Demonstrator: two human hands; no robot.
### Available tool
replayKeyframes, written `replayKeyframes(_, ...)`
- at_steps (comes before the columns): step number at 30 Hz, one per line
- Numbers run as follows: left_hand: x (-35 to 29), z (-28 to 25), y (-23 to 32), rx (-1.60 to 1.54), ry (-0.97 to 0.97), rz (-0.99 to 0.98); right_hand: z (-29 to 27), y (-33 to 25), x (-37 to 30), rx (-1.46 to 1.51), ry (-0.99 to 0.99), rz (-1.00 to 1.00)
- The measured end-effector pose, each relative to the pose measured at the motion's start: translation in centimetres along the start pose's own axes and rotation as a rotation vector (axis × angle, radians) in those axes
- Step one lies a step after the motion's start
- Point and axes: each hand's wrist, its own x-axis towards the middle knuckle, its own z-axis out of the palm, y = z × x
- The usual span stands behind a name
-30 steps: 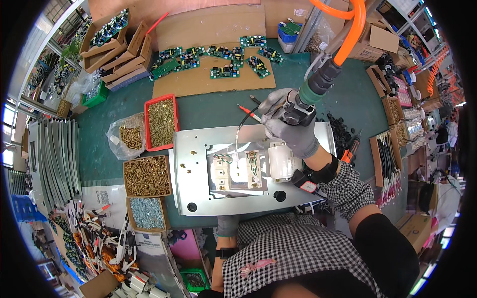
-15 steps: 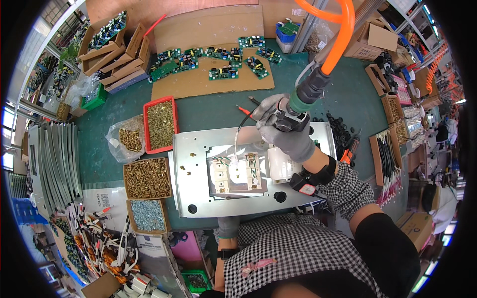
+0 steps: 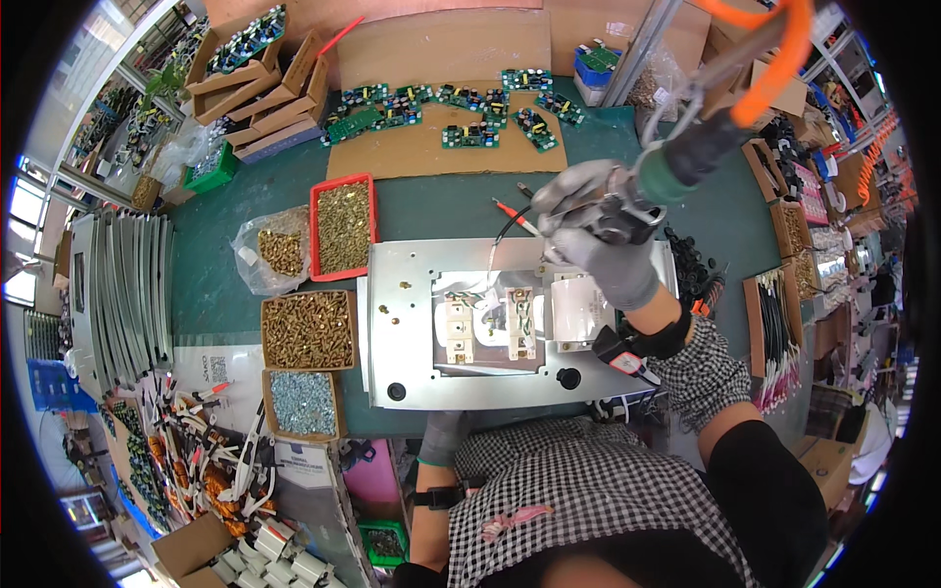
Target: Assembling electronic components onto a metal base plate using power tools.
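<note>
My right hand [image 3: 600, 245], in a grey glove, grips a powered screwdriver [image 3: 659, 181] with a green and black body that hangs from an orange coiled hose [image 3: 767, 59]. The tool is lifted above the back right corner of a silver metal plate [image 3: 412, 304]. On the plate sit white and beige components [image 3: 490, 318] with wires and a few loose brass screws [image 3: 390, 312]. My left hand [image 3: 441, 436], also gloved, rests at the plate's front edge, against my body; its fingers are hidden.
A red tray [image 3: 343, 225], a plastic bag [image 3: 274, 253] and two cardboard boxes [image 3: 309, 331] of screws stand left of the plate. Green circuit boards [image 3: 446, 113] lie on cardboard at the back. Stacked metal panels [image 3: 123, 284] are at far left, boxes of cables [image 3: 774, 323] at right.
My right hand has lifted the screwdriver up and away from the plate's components toward the back right. The left hand stays at the front edge.
</note>
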Motion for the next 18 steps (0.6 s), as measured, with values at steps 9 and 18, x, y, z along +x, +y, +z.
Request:
replayKeyframes(9,4.5,-16.1,1.7,-0.016,0.590,-0.532,1.7,-5.9,-2.1,0.147,-0.225,-0.053)
replayKeyframes(18,16.7,-12.8,-0.3,0.524,0.061,-0.011,5.0,-6.1,-4.2,0.275,-0.251,-0.038)
